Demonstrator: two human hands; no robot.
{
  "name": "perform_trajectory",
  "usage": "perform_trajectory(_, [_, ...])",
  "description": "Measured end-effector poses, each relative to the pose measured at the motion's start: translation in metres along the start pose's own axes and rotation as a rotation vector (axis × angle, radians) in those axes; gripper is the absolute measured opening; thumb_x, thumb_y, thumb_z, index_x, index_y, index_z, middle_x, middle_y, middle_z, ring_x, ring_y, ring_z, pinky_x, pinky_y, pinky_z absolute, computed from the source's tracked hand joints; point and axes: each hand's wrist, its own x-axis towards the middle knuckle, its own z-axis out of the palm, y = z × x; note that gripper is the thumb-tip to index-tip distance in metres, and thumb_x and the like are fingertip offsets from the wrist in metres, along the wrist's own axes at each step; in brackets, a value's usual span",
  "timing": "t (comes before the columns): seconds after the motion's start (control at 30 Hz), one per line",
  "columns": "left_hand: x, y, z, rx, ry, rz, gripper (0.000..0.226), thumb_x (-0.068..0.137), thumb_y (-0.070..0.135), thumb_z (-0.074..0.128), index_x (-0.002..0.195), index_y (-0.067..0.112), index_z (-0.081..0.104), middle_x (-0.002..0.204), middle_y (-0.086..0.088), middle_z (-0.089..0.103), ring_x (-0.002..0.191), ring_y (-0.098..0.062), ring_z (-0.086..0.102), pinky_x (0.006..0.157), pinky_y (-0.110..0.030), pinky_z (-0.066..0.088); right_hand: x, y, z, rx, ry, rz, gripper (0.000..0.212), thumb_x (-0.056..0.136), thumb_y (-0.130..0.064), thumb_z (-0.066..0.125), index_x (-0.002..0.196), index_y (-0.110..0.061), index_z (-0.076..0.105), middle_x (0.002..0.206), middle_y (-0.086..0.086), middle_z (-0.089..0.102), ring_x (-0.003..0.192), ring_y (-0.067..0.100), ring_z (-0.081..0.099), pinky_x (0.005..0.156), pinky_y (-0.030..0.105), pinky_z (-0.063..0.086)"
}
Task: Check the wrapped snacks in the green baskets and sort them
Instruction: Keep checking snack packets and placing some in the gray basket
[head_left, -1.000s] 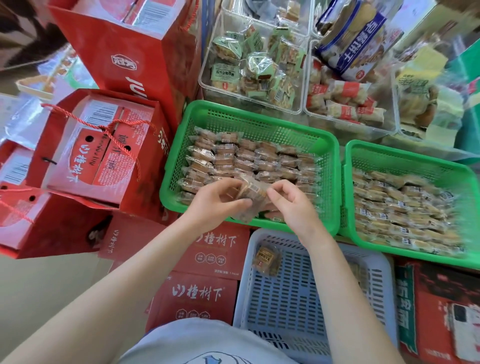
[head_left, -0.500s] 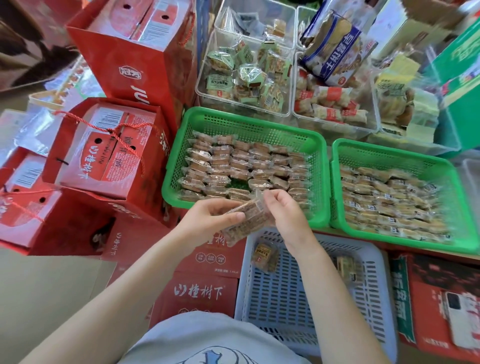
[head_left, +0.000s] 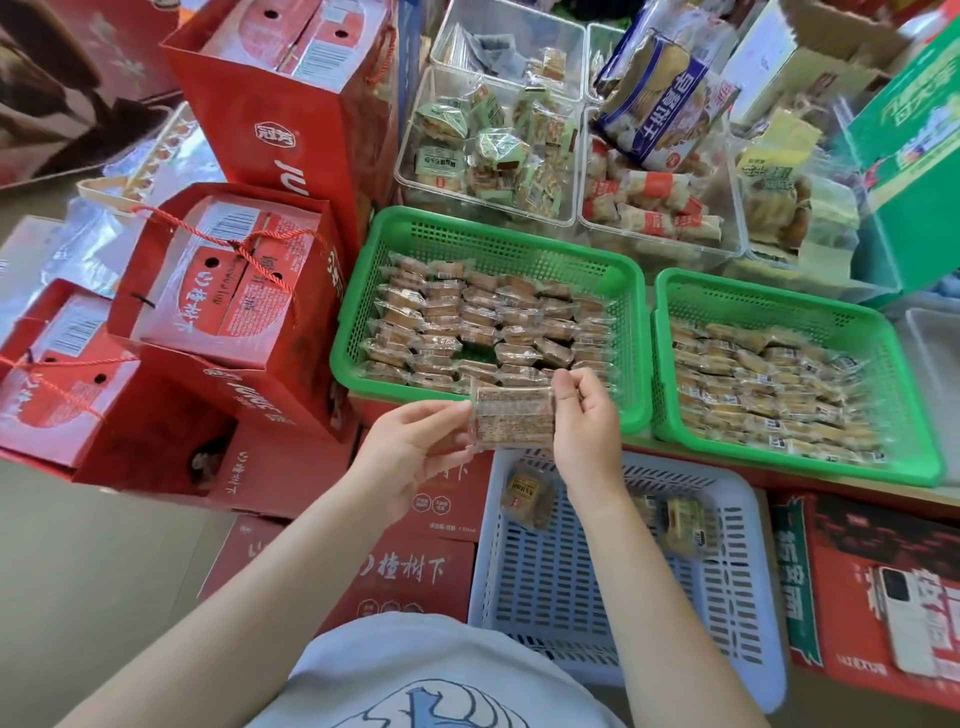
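Both hands, left hand (head_left: 415, 452) and right hand (head_left: 584, 423), pinch one wrapped snack (head_left: 511, 418) at centre. Three lie in the white basket (head_left: 753, 597) at six o'clock; both green baskets (head_left: 358, 322) look nearly full.

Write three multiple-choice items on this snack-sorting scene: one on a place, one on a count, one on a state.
1. Where is the held wrapped snack?
A. inside the right green basket
B. in the air, over the near rim of the left green basket
C. flat on the red boxes

2. How many green baskets are there?
A. two
B. three
C. four

3. How is the snack held?
A. left hand only
B. right hand only
C. both hands, one at each end

Key: 1 B, it hangs above the rim; 2 A, two stand side by side; 3 C, fingers pinch both ends.
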Motion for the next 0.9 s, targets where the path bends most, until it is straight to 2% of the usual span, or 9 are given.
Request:
perform_trajectory(0.13, [-0.006,-0.003,-0.002,0.023,-0.042,-0.012,0.029,0.073,0.019,0.077,0.097,0.002,0.072,0.075,-0.005,0.071,0.069,-0.012,0.066,0.068,-0.024,0.062,-0.011,0.002,-0.001,0.039,0.03,0.006,0.036,0.107,-0.032,0.042,0.077,-0.013,0.044,0.06,-0.006,0.032,0.051,0.007,0.029,0.049,0.018,0.028])
perform_trajectory(0.27, [-0.015,-0.003,-0.003,0.175,-0.016,0.088,0.011,0.091,0.01,0.07,0.098,0.002,0.072,0.081,-0.009,0.073,0.073,-0.017,0.069,0.068,-0.027,0.06,-0.019,0.002,-0.004,0.069,0.004,0.044,0.034,0.107,-0.034,0.043,0.081,-0.012,0.046,0.059,-0.007,0.033,0.051,0.009,0.03,0.05,0.021,0.029])
perform_trajectory(0.37, [-0.02,0.002,-0.01,0.628,0.071,0.354,0.007,0.097,0.012,0.066,0.092,0.012,0.071,0.082,-0.003,0.074,0.079,-0.018,0.072,0.078,-0.035,0.059,-0.021,-0.001,-0.009,-0.083,-0.05,0.041,0.009,0.105,-0.024,0.047,0.106,-0.016,0.049,0.082,-0.004,0.05,0.067,0.006,0.046,0.062,0.016,0.039])
perform_trajectory(0.47, [-0.028,0.011,-0.011,1.197,-0.005,0.68,0.011,0.097,0.01,0.062,0.089,0.018,0.061,0.088,0.006,0.065,0.082,-0.014,0.063,0.072,-0.029,0.054,-0.024,-0.017,-0.02,-0.237,-0.164,-0.13,0.022,0.103,-0.024,0.052,0.124,-0.023,0.056,0.109,-0.009,0.055,0.098,-0.003,0.053,0.079,0.009,0.042])
perform_trajectory(0.57, [-0.034,0.015,-0.005,1.451,-0.011,0.922,0.006,0.098,0.011,0.057,0.099,0.014,0.063,0.093,0.004,0.064,0.081,-0.021,0.06,0.065,-0.035,0.049,-0.03,-0.036,-0.02,-0.354,-0.454,-0.217,0.025,0.095,-0.032,0.066,0.119,-0.027,0.067,0.109,-0.016,0.063,0.099,-0.004,0.058,0.082,0.009,0.046])
perform_trajectory(0.67, [-0.033,0.012,-0.002,1.444,-0.044,1.113,0.007,0.095,0.009,0.063,0.099,0.015,0.066,0.091,0.002,0.065,0.076,-0.023,0.062,0.058,-0.038,0.052,-0.032,-0.038,-0.016,-0.335,-0.481,-0.164,0.006,0.091,-0.022,0.072,0.097,-0.022,0.074,0.092,-0.01,0.07,0.084,0.003,0.064,0.073,0.019,0.052])
perform_trajectory(0.73, [-0.029,0.007,-0.004,1.345,-0.015,1.101,0.005,0.094,0.012,0.068,0.097,0.016,0.068,0.09,0.005,0.066,0.077,-0.02,0.063,0.061,-0.037,0.054,-0.03,-0.035,-0.015,-0.255,-0.438,-0.108,0.003,0.091,-0.018,0.073,0.089,-0.021,0.074,0.084,-0.007,0.072,0.077,0.004,0.066,0.066,0.017,0.051])
perform_trajectory(0.8, [-0.025,0.005,-0.006,1.131,0.049,0.958,0.006,0.09,0.022,0.074,0.093,0.018,0.071,0.086,0.007,0.068,0.077,-0.016,0.064,0.066,-0.033,0.055,-0.029,-0.03,-0.014,-0.224,-0.381,-0.099,0.006,0.091,-0.018,0.073,0.085,-0.02,0.074,0.08,-0.007,0.071,0.074,0.006,0.065,0.063,0.018,0.051])
perform_trajectory(0.9, [-0.021,0.007,-0.011,0.803,0.046,0.581,0.012,0.085,0.03,0.079,0.09,0.02,0.076,0.086,0.004,0.074,0.082,-0.011,0.07,0.072,-0.023,0.057,-0.028,-0.02,-0.011,-0.121,-0.278,-0.045,0.009,0.09,-0.02,0.073,0.082,-0.018,0.072,0.074,-0.007,0.07,0.069,0.007,0.063,0.063,0.018,0.05])
